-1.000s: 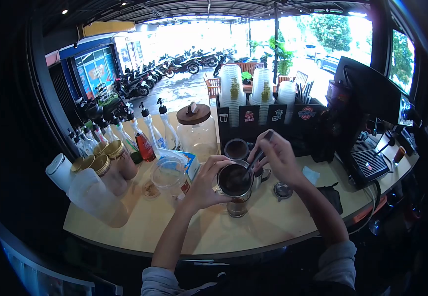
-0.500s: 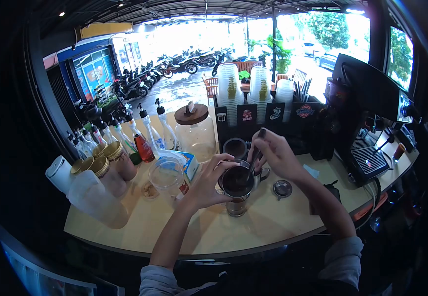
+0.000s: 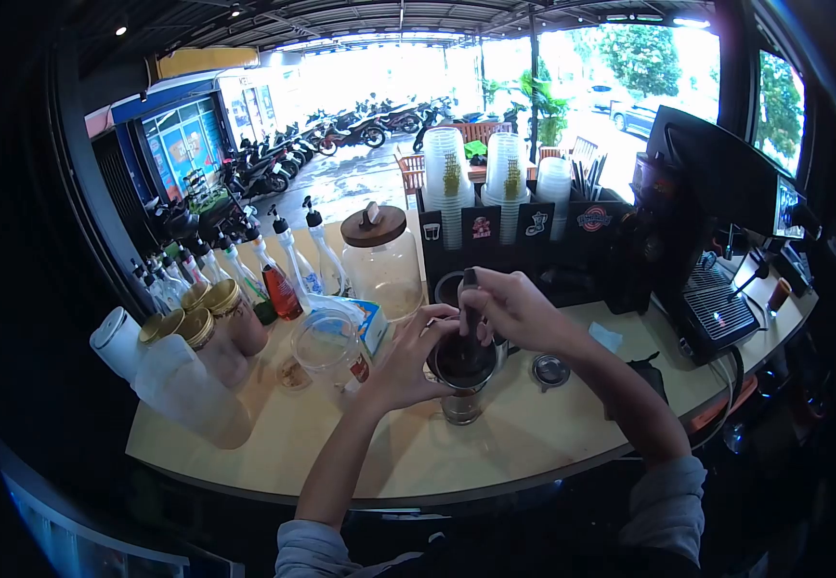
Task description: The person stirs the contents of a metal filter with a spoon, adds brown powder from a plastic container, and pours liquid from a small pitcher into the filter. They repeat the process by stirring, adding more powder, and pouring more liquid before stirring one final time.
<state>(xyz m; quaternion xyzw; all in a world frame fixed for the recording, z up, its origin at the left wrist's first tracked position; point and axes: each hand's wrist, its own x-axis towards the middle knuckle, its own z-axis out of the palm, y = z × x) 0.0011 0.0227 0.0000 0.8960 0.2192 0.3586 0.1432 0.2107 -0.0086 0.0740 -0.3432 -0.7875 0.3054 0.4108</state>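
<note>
Dark contents fill a round cup (image 3: pixel 464 364), which sits over a clear glass (image 3: pixel 461 407) on the counter (image 3: pixel 379 460). My left hand (image 3: pixel 410 361) curls its fingers and thumb around the cup's left side. My right hand (image 3: pixel 526 313) is closed on a dark-handled utensil (image 3: pixel 471 287), held upright with its lower end inside the cup. A metal handle shows just right of the cup, partly behind my right hand. Right of the cup lies a small round metal strainer or lid (image 3: pixel 551 369).
Left of my hands stand a clear plastic container (image 3: pixel 326 339), a wooden-lidded jar (image 3: pixel 384 265), pump bottles (image 3: pixel 293 252) and gold-lidded jars (image 3: pixel 227 303). Stacked cups (image 3: pixel 449 183) stand in a black holder behind. An espresso machine (image 3: pixel 721 308) is at the right.
My right hand has moved left and slightly down with the utensil, which now stands more upright near the cup's back side. My left hand stays around the cup.
</note>
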